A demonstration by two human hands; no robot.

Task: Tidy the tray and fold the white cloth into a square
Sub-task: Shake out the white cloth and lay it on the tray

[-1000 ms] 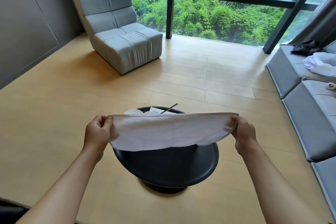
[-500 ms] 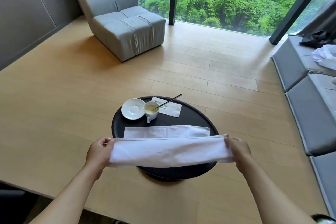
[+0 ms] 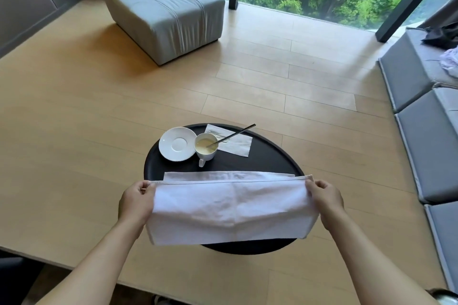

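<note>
The white cloth lies doubled over the near half of the round black tray, its folded layer nearly covering the layer beneath. My left hand pinches the cloth's left top corner, and my right hand pinches the right top corner. On the tray's far side stand a white saucer and, touching it, a white cup of pale liquid. A thin metal spoon leans in the cup, over a paper napkin.
The tray sits on a low wooden platform floor. A grey armchair stands at the far left. Grey bench cushions line the right side. The platform's near edge drops off below my left arm.
The cloth, held up stretched in the air a second ago, has come down onto the tray and been folded over on itself. My view has tilted downward, revealing the cup, saucer and napkin.
</note>
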